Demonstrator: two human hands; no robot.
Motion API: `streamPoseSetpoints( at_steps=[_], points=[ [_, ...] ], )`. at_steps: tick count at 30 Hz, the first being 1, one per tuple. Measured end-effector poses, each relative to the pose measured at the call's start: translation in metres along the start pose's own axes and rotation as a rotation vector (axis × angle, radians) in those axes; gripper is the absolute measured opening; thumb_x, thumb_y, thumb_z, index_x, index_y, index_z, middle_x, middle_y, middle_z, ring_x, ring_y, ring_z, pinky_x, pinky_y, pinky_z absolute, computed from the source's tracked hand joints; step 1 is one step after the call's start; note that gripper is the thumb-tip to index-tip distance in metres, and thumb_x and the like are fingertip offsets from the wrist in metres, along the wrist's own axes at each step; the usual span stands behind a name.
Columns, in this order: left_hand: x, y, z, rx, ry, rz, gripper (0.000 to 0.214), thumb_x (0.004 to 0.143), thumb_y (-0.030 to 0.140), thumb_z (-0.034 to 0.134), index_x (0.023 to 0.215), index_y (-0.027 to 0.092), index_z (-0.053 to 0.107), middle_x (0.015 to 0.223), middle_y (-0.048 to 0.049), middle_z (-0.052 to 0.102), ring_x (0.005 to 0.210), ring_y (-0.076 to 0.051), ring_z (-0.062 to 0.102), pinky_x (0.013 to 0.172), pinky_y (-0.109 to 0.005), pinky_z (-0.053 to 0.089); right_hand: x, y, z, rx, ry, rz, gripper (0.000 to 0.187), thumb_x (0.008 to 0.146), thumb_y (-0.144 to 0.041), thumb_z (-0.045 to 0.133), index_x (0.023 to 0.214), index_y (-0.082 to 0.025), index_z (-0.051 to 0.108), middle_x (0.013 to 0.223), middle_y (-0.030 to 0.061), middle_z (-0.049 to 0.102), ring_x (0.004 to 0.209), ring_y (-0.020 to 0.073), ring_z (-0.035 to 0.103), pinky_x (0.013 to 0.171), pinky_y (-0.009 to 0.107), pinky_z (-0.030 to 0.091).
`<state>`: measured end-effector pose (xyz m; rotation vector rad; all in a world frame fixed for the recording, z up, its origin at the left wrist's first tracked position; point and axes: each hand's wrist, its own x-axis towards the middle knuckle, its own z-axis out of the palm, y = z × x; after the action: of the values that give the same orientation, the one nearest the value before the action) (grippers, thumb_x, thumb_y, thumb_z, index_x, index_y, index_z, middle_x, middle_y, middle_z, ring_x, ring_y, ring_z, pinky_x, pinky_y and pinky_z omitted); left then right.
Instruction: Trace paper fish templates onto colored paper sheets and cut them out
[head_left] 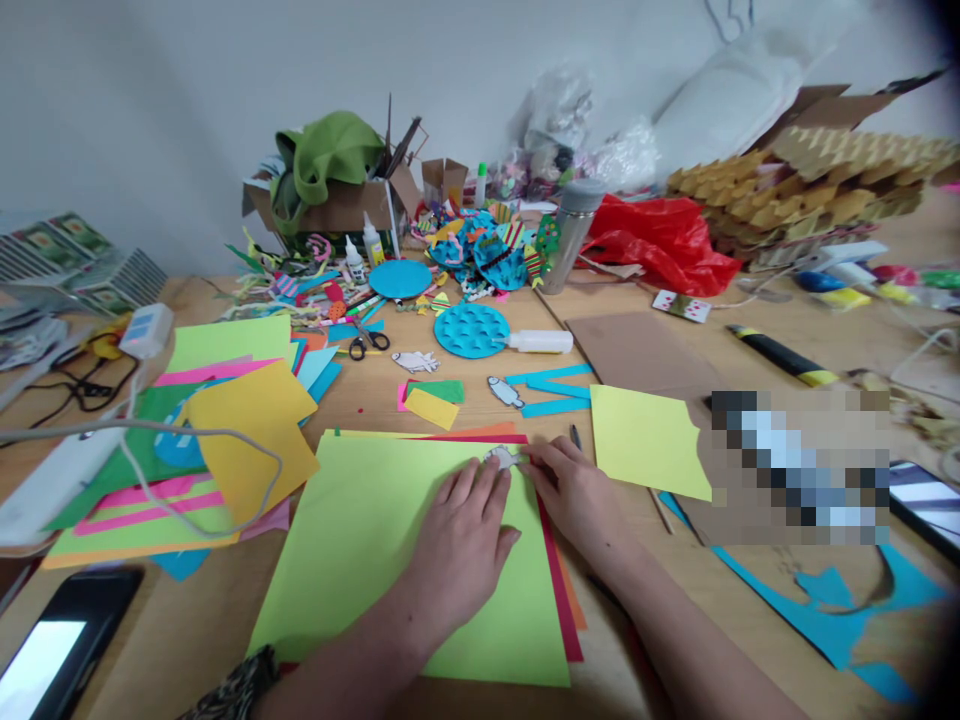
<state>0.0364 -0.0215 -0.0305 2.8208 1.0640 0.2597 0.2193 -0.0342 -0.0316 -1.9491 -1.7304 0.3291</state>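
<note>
My left hand (461, 535) lies flat, fingers stretched out, on a lime green paper sheet (360, 540) in front of me. Its fingertips touch a small grey paper fish cutout (501, 458) at the sheet's far edge. My right hand (574, 490) rests beside it, fingers extended and pressing on the fish's right end. Red and orange sheets (559, 570) peek out from under the green one. A pencil (575, 436) lies just beyond my right hand.
A yellow sheet (649, 440) lies to the right, coloured paper piles (225, 420) to the left. Scissors (368, 342), a glue bottle (540, 341), a blue disc (472, 330) and two more fish cutouts (415, 361) lie further back. Phones (52, 650) sit at near-left and right (926, 500).
</note>
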Motion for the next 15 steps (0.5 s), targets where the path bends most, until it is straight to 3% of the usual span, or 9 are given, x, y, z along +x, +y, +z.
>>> streamPoseSetpoints(
  at_steps=[15],
  points=[
    [-0.0004,0.0001,-0.0013,0.0,0.001,0.001,0.053,0.097,0.044,0.038,0.142,0.016,0.039,0.151,-0.0065,0.036,0.136,-0.027,0.034,0.111,-0.043,0.032,-0.0003,-0.0001,0.0002,0.027,0.012,-0.004,0.021,0.091,-0.026,0.049,0.102,-0.017,0.065,0.087,0.0058,0.061,0.072,0.0191,0.063,0.064,0.031,0.049]
  ],
)
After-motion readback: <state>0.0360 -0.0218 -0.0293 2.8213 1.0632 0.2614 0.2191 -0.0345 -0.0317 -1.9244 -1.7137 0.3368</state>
